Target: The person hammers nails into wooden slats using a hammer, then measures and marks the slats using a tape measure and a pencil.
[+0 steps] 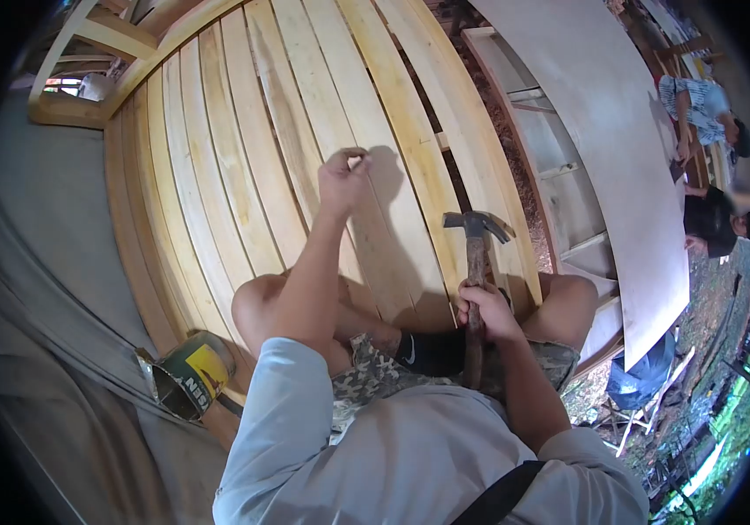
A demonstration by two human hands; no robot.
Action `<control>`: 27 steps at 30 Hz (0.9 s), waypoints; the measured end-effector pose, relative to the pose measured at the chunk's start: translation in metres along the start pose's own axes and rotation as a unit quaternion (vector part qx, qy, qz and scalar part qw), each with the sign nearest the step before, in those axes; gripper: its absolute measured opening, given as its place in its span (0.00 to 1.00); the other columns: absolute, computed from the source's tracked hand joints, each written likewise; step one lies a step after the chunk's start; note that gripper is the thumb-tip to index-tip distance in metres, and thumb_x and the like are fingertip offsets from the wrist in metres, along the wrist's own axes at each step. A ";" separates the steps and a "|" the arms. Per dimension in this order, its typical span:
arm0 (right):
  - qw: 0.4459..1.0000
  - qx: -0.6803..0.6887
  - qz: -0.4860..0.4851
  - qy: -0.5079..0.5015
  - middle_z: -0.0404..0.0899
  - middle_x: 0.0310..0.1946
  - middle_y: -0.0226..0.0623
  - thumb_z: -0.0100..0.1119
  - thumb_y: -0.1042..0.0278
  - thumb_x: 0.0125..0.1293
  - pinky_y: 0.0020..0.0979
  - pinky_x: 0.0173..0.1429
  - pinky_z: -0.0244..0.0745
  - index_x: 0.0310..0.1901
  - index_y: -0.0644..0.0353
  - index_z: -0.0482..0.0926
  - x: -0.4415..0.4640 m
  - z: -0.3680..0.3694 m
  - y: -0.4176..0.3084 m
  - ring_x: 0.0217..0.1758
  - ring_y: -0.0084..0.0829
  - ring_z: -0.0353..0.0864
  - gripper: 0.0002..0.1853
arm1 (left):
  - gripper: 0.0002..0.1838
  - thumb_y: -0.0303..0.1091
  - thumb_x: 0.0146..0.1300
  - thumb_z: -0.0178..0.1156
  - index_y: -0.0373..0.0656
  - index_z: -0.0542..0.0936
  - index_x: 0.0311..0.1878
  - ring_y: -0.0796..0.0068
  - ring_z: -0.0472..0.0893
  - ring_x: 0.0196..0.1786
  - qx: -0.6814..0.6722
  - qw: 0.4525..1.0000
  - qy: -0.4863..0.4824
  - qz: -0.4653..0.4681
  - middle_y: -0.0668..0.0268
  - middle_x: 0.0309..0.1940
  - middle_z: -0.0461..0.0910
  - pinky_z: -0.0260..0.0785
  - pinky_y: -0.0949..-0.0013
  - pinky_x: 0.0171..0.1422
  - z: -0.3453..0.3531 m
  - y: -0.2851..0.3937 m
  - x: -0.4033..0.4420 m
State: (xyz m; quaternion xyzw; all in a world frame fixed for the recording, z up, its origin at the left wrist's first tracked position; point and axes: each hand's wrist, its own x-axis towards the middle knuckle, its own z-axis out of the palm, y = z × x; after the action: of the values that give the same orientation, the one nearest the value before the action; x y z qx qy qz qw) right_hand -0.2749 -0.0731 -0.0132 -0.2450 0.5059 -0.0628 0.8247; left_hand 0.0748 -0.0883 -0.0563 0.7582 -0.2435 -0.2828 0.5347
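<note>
A claw hammer (475, 254) with a worn wooden handle stands out from my right hand (489, 311), whose fingers wrap round the handle. Its dark metal head is above the slats, near the right side of the wooden platform. My left hand (343, 182) is raised over the pale wooden slats (287, 105), its fingers pinched together and casting a shadow to the right. Whatever those fingers hold, if anything, is too small to name. I sit cross-legged on the slats.
An open can (189, 378) with a yellow label lies tilted at the lower left, beside grey cloth (51, 245). A wooden frame (69, 109) rises at the upper left. On the right are a large pale panel (602, 131) and two people (703, 109) farther off.
</note>
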 end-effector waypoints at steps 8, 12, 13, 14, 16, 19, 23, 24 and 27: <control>0.988 0.084 0.130 -0.014 0.76 0.24 0.36 0.61 0.67 0.68 0.40 0.33 0.79 0.42 0.59 0.75 -0.030 0.011 -0.012 0.26 0.34 0.79 0.07 | 0.08 0.29 0.68 0.68 0.36 0.88 0.47 0.84 0.82 0.36 0.005 1.000 -0.027 0.015 0.67 0.34 0.89 0.76 0.77 0.44 0.008 -0.017 0.009; 0.980 0.080 0.182 -0.016 0.76 0.23 0.38 0.64 0.69 0.67 0.42 0.31 0.80 0.45 0.61 0.75 -0.038 0.007 -0.001 0.25 0.36 0.80 0.10 | 0.09 0.29 0.68 0.69 0.36 0.89 0.47 0.84 0.83 0.38 0.028 0.999 -0.031 -0.003 0.65 0.37 0.90 0.77 0.76 0.47 0.005 -0.007 0.014; 0.982 0.064 0.179 -0.004 0.75 0.22 0.37 0.64 0.71 0.67 0.41 0.29 0.79 0.43 0.60 0.75 -0.035 0.005 0.003 0.21 0.35 0.78 0.08 | 0.09 0.29 0.68 0.69 0.36 0.89 0.47 0.84 0.83 0.38 0.027 0.999 -0.030 -0.004 0.65 0.37 0.90 0.77 0.76 0.47 0.005 -0.007 0.014; 0.982 0.064 0.179 -0.003 0.75 0.22 0.37 0.64 0.71 0.67 0.41 0.29 0.79 0.43 0.60 0.75 -0.031 0.003 0.008 0.21 0.35 0.78 0.08 | 0.09 0.29 0.68 0.68 0.37 0.89 0.47 0.84 0.84 0.38 0.030 0.999 -0.034 -0.004 0.66 0.37 0.90 0.78 0.76 0.47 0.006 -0.007 0.014; 0.986 0.035 0.165 0.003 0.72 0.22 0.36 0.62 0.71 0.67 0.44 0.29 0.78 0.40 0.58 0.73 -0.027 0.004 0.010 0.21 0.36 0.76 0.07 | 0.09 0.29 0.68 0.68 0.37 0.89 0.47 0.83 0.84 0.38 0.032 0.999 -0.041 -0.005 0.66 0.37 0.90 0.78 0.75 0.47 0.007 -0.008 0.014; 0.989 0.033 0.146 0.018 0.75 0.22 0.35 0.64 0.71 0.65 0.38 0.26 0.77 0.35 0.60 0.74 -0.021 0.013 0.010 0.19 0.33 0.78 0.07 | 0.08 0.29 0.68 0.68 0.36 0.89 0.47 0.83 0.85 0.39 0.063 0.997 -0.046 0.000 0.65 0.38 0.90 0.78 0.75 0.48 0.007 -0.011 0.014; 0.993 -0.039 0.106 0.040 0.75 0.21 0.34 0.66 0.70 0.64 0.35 0.25 0.76 0.37 0.62 0.75 -0.015 0.019 0.009 0.20 0.30 0.79 0.09 | 0.09 0.28 0.68 0.67 0.36 0.88 0.48 0.82 0.86 0.41 0.041 0.997 -0.056 0.033 0.64 0.39 0.90 0.79 0.76 0.49 0.009 -0.010 0.014; 0.987 -0.133 0.084 0.035 0.75 0.21 0.33 0.66 0.69 0.64 0.33 0.25 0.75 0.38 0.63 0.75 -0.008 0.020 -0.001 0.21 0.29 0.79 0.10 | 0.09 0.28 0.69 0.67 0.35 0.88 0.48 0.82 0.86 0.41 0.070 0.995 -0.059 0.033 0.63 0.39 0.90 0.79 0.76 0.50 0.008 -0.009 0.013; 0.968 -0.248 -0.035 -0.006 0.77 0.23 0.32 0.66 0.68 0.65 0.30 0.26 0.74 0.42 0.65 0.76 0.007 0.031 -0.031 0.21 0.26 0.79 0.11 | 0.09 0.29 0.69 0.67 0.35 0.88 0.49 0.82 0.86 0.42 0.086 0.993 -0.062 0.045 0.62 0.40 0.90 0.79 0.76 0.50 0.008 -0.020 0.016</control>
State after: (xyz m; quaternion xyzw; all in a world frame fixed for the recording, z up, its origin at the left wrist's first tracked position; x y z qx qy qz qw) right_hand -0.2405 -0.0920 0.0073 -0.4598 0.4921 0.0373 0.7383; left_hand 0.0817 -0.0985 -0.0800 0.7709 -0.3332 -0.2825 0.4635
